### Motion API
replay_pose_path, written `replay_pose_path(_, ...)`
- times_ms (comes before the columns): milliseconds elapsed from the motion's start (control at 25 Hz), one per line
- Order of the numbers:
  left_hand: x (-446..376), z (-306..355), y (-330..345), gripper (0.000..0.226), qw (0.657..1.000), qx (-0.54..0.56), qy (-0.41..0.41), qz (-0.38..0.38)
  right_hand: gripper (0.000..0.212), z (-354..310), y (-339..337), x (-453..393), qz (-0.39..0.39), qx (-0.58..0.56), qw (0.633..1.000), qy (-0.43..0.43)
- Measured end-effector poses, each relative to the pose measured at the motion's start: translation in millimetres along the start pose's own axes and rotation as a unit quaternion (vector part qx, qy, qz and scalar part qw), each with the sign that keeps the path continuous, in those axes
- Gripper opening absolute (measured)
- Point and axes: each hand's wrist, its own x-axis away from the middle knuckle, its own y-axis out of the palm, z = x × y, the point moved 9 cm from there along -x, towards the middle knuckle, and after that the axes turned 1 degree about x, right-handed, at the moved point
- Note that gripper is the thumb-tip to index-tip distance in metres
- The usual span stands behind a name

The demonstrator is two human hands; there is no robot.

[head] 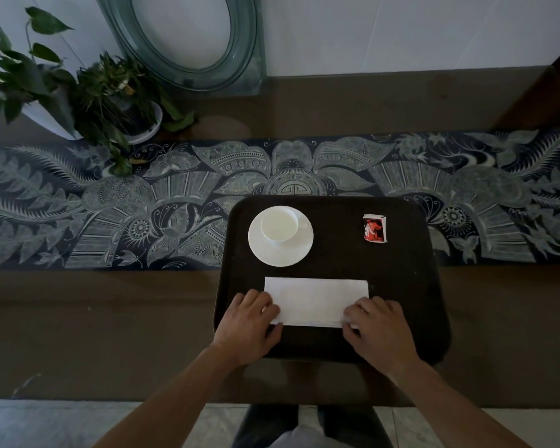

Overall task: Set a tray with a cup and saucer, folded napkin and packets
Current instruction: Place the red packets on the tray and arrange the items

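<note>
A dark rounded tray (401,286) lies on the brown table. On its back left a white cup (279,226) stands on a white saucer (299,250). A red packet (374,228) lies at the tray's back right. A white napkin (316,299), folded into a rectangle, lies flat on the tray's near half. My left hand (249,321) grips the napkin's left near corner. My right hand (377,328) presses on its right near corner, fingers curled over the edge.
A patterned dark runner (110,205) crosses the table behind and under the tray. Potted plants (110,95) stand at the back left, and a glass oval frame (191,43) leans on the wall. The table's near edge (110,400) is just behind my forearms.
</note>
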Motion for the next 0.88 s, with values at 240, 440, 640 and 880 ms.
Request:
replay_pose_path(240,-44,51,29,0.051,0.999,0.037,-0.002,-0.021,0.058,-46,7,-34,0.043,-0.024,0.999,-0.007)
replay_pose_path(440,-49,47,59,0.056,0.996,-0.016,-0.053,-0.073,0.060,-32,40,-40,0.000,0.017,1.000,0.012)
replay_pose_path(640,-49,43,64,0.059,0.995,-0.012,-0.062,-0.080,0.062,-30,45,-41,0.001,0.026,1.000,0.005)
replay_pose_path(880,-29,9,56,0.064,0.991,-0.029,-0.098,-0.084,0.072,10,42,-25,-0.017,0.045,0.997,0.058)
